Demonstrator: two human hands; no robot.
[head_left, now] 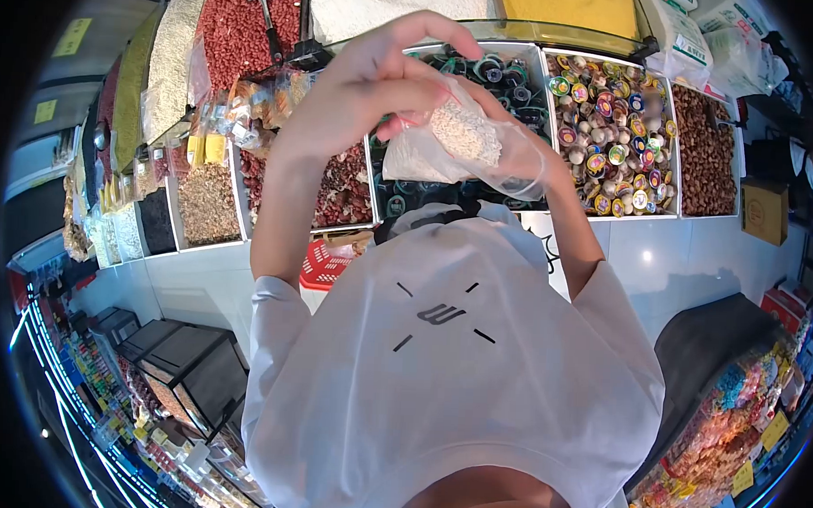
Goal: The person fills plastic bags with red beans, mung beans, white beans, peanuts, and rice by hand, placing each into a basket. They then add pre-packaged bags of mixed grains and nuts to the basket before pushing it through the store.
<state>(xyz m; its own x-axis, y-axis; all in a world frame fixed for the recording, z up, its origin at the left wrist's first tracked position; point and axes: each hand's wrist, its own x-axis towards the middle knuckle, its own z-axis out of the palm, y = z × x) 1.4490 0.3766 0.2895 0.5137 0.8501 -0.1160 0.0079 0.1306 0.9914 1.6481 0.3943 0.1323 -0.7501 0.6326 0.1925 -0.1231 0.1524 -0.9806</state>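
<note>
A clear plastic bag (465, 132) of pale grains is held up in front of the white shirt, above the bins. My left hand (363, 87) is at the bag's upper left, thumb and fingers pinching its plastic, with the index finger arched above. My right hand (519, 159) is behind and to the right of the bag, seen partly through the clear plastic. Its fingers curve round the bag's far side and are partly hidden. More whitish plastic (417, 156) hangs on the bag's left, over the bin of dark green-capped items (511, 76).
Colourful round cups fill a bin (612, 136) at right, beside brown dried goods (707, 157). Red beans (240, 33) with a black-handled scoop are at upper left. A red basket (325, 265) sits below the bins; a dark display box (187, 372) stands lower left.
</note>
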